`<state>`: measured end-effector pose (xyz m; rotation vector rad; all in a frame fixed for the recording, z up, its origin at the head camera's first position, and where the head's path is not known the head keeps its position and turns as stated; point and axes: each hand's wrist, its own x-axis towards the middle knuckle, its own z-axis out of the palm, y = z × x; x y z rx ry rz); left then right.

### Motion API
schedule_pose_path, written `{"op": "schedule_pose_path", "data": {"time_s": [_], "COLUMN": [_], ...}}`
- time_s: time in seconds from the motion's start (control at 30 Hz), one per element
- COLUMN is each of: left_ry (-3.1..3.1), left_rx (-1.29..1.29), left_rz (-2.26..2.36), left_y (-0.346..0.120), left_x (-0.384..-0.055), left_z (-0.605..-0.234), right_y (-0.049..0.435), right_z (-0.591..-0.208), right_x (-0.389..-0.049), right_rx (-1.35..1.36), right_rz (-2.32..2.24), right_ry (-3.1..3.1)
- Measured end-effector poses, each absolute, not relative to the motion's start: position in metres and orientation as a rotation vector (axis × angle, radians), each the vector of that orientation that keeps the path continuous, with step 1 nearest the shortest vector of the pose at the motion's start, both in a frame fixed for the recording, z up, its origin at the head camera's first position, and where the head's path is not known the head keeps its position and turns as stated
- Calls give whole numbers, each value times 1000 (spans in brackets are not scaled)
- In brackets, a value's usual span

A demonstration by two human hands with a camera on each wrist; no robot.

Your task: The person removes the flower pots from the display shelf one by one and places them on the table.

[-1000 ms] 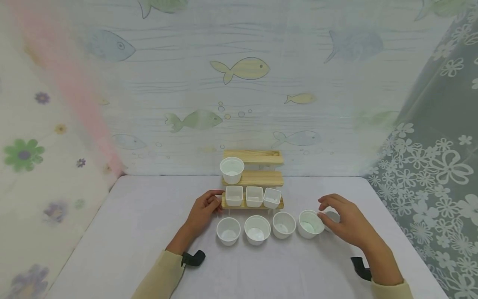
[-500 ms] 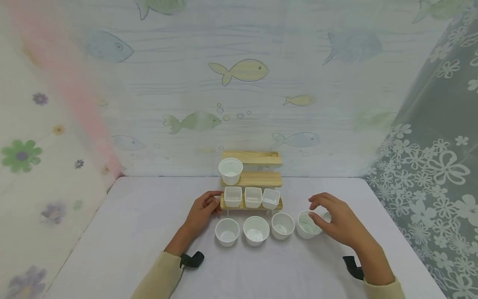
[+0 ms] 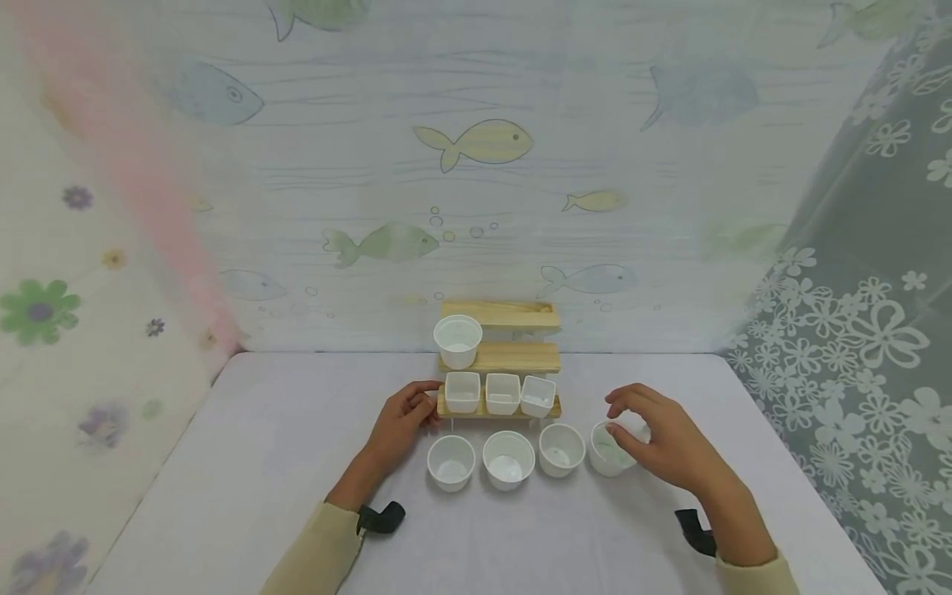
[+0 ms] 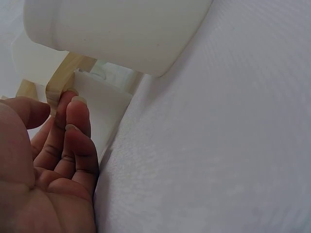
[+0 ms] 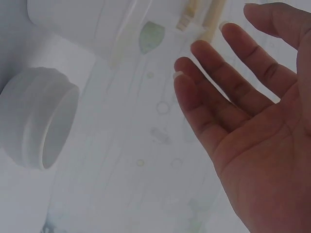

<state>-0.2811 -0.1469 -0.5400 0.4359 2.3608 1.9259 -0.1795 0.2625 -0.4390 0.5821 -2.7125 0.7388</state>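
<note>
A three-tier wooden display stand stands at the table's back. My left hand holds the left end of its lowest plank, fingers curled at the wood. Three small square white cups line that plank, and a round white cup sits at the left of the middle tier. Before the stand runs a row of round white cups. My right hand hovers, fingers spread and holding nothing, over the row's right-hand cup, partly covering it. Another cup shows in the right wrist view.
A white cloth covers the table. Behind it hangs a pale curtain with fish drawings. A grey flowered curtain closes the right side, a flowered one the left.
My right hand has moved left, from the outermost cup to over the cup beside it. My left hand stays at the stand; the cups stand where they were.
</note>
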Motion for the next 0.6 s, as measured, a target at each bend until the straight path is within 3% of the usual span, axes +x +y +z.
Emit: {"op": "schedule_pose_path", "data": {"time_s": [0.6], "left_ry": [2328], "left_rx": [433], "left_rz": [1956], "left_y": [-146], "left_x": [-273], "left_z": [-541], "right_y": [247], "right_z": [-446], "right_x": [-184], "right_rx": [660], "right_rz": [765], "right_ry": [-2728]}}
